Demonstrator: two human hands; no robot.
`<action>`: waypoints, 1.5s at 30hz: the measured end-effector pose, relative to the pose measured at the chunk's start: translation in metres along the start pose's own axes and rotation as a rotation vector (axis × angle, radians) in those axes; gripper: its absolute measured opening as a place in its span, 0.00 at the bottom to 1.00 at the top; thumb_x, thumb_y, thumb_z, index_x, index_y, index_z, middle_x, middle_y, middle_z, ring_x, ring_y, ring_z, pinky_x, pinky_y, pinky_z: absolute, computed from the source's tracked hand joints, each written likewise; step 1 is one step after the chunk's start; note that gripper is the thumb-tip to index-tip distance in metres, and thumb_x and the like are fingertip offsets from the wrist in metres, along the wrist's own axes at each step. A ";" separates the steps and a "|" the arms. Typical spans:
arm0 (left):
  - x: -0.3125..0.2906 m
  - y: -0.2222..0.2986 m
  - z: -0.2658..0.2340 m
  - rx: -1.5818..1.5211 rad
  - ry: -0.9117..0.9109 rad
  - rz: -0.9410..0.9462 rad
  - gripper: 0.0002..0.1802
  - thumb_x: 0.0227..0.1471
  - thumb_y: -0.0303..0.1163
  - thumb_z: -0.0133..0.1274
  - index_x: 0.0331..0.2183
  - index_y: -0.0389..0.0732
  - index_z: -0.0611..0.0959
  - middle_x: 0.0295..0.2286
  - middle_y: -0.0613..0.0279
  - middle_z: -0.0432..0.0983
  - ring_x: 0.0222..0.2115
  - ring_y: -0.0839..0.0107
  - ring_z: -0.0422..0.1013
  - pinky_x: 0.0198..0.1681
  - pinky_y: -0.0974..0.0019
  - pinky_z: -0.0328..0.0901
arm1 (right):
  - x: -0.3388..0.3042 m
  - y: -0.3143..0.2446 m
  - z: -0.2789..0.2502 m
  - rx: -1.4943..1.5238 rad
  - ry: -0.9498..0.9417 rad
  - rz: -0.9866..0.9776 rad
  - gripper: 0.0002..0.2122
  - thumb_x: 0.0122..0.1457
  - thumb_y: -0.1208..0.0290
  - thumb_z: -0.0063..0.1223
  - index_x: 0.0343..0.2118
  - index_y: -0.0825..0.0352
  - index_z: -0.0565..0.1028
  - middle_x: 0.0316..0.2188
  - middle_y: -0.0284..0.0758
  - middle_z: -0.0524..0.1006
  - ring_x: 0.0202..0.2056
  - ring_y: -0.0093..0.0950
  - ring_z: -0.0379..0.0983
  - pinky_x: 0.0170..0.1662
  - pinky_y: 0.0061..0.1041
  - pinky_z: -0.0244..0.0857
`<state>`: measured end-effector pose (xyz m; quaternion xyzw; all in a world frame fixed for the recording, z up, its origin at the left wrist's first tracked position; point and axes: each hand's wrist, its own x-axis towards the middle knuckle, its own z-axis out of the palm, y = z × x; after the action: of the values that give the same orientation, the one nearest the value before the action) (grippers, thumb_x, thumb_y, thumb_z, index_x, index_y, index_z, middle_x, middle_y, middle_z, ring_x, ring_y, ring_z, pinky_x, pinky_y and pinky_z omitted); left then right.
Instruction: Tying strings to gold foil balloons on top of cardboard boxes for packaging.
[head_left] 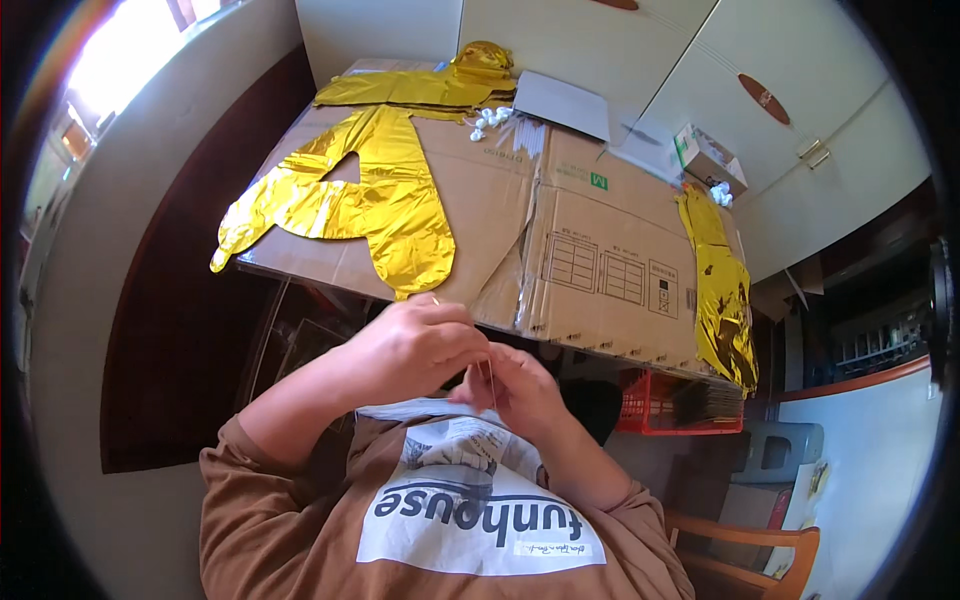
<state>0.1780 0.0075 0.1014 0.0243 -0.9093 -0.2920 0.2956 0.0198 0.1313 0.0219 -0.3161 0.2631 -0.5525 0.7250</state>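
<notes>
My left hand (430, 335) and my right hand (520, 385) meet in front of my chest, just off the near edge of the table. Both are closed, with the fingers pinched together. A thin pale strand (491, 384) runs between the fingertips and hangs down over my right hand; whether it is thread or thin plastic I cannot make out. Beyond my left hand lies a flat gold foil letter balloon (375, 200), shaped like an A, its lower tip close to my knuckles.
Flattened cardboard (480, 220) covers the table. More gold foil balloons (400, 88) lie at the back left, and another gold foil piece (722, 300) hangs over the right edge. White bundles (488, 122), thin white sticks (527, 135) and a grey panel (563, 103) sit at the back. A red crate (650, 403) stands below.
</notes>
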 end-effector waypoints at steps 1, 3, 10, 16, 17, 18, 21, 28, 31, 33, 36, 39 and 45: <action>0.002 0.003 -0.007 0.021 0.036 -0.034 0.05 0.40 0.23 0.61 0.26 0.38 0.82 0.22 0.59 0.74 0.24 0.60 0.73 0.28 0.62 0.67 | -0.002 -0.013 -0.001 -0.229 0.057 0.053 0.18 0.64 0.58 0.46 0.43 0.71 0.71 0.35 0.33 0.76 0.35 0.24 0.72 0.41 0.23 0.64; 0.000 0.000 -0.021 0.028 0.011 -0.137 0.04 0.43 0.23 0.60 0.27 0.38 0.83 0.23 0.58 0.76 0.25 0.62 0.74 0.29 0.64 0.68 | -0.002 -0.043 0.020 -0.706 0.170 -0.027 0.12 0.63 0.64 0.48 0.31 0.69 0.75 0.25 0.30 0.75 0.27 0.25 0.71 0.32 0.21 0.64; -0.011 0.012 -0.008 -1.069 -0.349 -0.476 0.08 0.55 0.29 0.54 0.32 0.33 0.81 0.27 0.62 0.77 0.29 0.76 0.72 0.34 0.71 0.67 | 0.004 -0.086 0.030 -1.139 -0.067 -0.399 0.06 0.57 0.71 0.55 0.29 0.69 0.76 0.23 0.36 0.73 0.25 0.30 0.70 0.29 0.26 0.64; 0.016 -0.003 0.008 -0.050 0.586 -0.142 0.05 0.49 0.25 0.57 0.32 0.38 0.82 0.23 0.64 0.73 0.22 0.72 0.68 0.28 0.74 0.60 | 0.001 -0.064 0.051 -1.368 0.008 -0.533 0.02 0.53 0.78 0.54 0.30 0.67 0.75 0.25 0.40 0.75 0.28 0.37 0.74 0.31 0.31 0.68; 0.014 -0.018 0.004 0.293 0.475 0.108 0.09 0.42 0.24 0.61 0.31 0.41 0.83 0.20 0.61 0.70 0.21 0.65 0.67 0.26 0.69 0.61 | -0.002 -0.082 0.057 -1.389 0.002 -0.618 0.02 0.53 0.77 0.54 0.30 0.67 0.75 0.25 0.40 0.74 0.27 0.38 0.73 0.30 0.31 0.68; 0.009 -0.023 0.011 0.228 0.386 0.122 0.09 0.40 0.25 0.61 0.30 0.41 0.83 0.19 0.62 0.69 0.21 0.63 0.67 0.26 0.62 0.62 | -0.006 -0.099 0.061 -1.403 0.000 -0.700 0.01 0.53 0.77 0.54 0.29 0.66 0.75 0.24 0.40 0.74 0.26 0.38 0.73 0.30 0.31 0.68; 0.003 -0.002 0.013 -0.445 -0.039 0.009 0.05 0.48 0.27 0.59 0.31 0.39 0.83 0.24 0.60 0.76 0.25 0.65 0.71 0.30 0.67 0.65 | 0.000 -0.143 0.056 -1.487 0.146 -0.600 0.04 0.57 0.73 0.53 0.28 0.66 0.74 0.21 0.38 0.72 0.22 0.36 0.71 0.26 0.28 0.64; 0.023 0.013 -0.019 -0.179 0.502 -0.254 0.04 0.49 0.23 0.54 0.30 0.38 0.82 0.20 0.63 0.71 0.20 0.73 0.67 0.25 0.67 0.60 | -0.004 -0.105 0.064 -1.383 -0.222 -0.446 0.01 0.54 0.79 0.53 0.28 0.68 0.74 0.23 0.38 0.74 0.25 0.35 0.73 0.29 0.30 0.67; 0.016 0.001 0.006 0.051 0.163 0.120 0.12 0.39 0.19 0.58 0.31 0.42 0.83 0.19 0.63 0.70 0.20 0.65 0.68 0.24 0.63 0.61 | -0.009 -0.137 0.057 -1.413 0.034 -0.835 0.03 0.55 0.76 0.54 0.27 0.68 0.73 0.22 0.37 0.73 0.24 0.32 0.72 0.26 0.29 0.64; 0.018 0.019 0.008 -0.290 -0.026 0.173 0.10 0.43 0.20 0.58 0.32 0.40 0.83 0.20 0.61 0.72 0.21 0.64 0.70 0.26 0.62 0.63 | 0.003 -0.138 0.047 -1.313 0.141 -0.547 0.05 0.58 0.72 0.52 0.28 0.68 0.73 0.21 0.37 0.72 0.24 0.30 0.71 0.26 0.27 0.64; 0.017 0.022 -0.013 -0.965 0.126 -0.029 0.06 0.47 0.21 0.57 0.31 0.36 0.84 0.19 0.60 0.73 0.20 0.69 0.70 0.24 0.68 0.63 | 0.013 -0.097 0.026 -1.098 0.006 -0.436 0.07 0.59 0.70 0.52 0.28 0.68 0.73 0.22 0.38 0.72 0.24 0.31 0.70 0.28 0.25 0.63; 0.029 0.010 -0.017 -0.033 0.447 -0.178 0.06 0.46 0.21 0.57 0.30 0.38 0.84 0.19 0.61 0.73 0.19 0.70 0.69 0.21 0.70 0.59 | -0.003 -0.103 0.047 -1.193 -0.126 -0.483 0.05 0.57 0.73 0.54 0.27 0.67 0.73 0.22 0.38 0.73 0.24 0.35 0.72 0.28 0.27 0.65; 0.021 0.019 -0.005 -0.758 0.085 -0.057 0.02 0.49 0.23 0.57 0.27 0.34 0.82 0.19 0.58 0.72 0.21 0.69 0.70 0.25 0.68 0.63 | 0.019 -0.111 0.021 -1.131 0.048 -0.381 0.07 0.60 0.71 0.50 0.27 0.68 0.73 0.21 0.37 0.72 0.22 0.28 0.70 0.27 0.26 0.64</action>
<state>0.1659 0.0163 0.1257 -0.0493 -0.7227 -0.6143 0.3129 -0.0310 0.0951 0.1183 -0.6822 0.4715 -0.4537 0.3262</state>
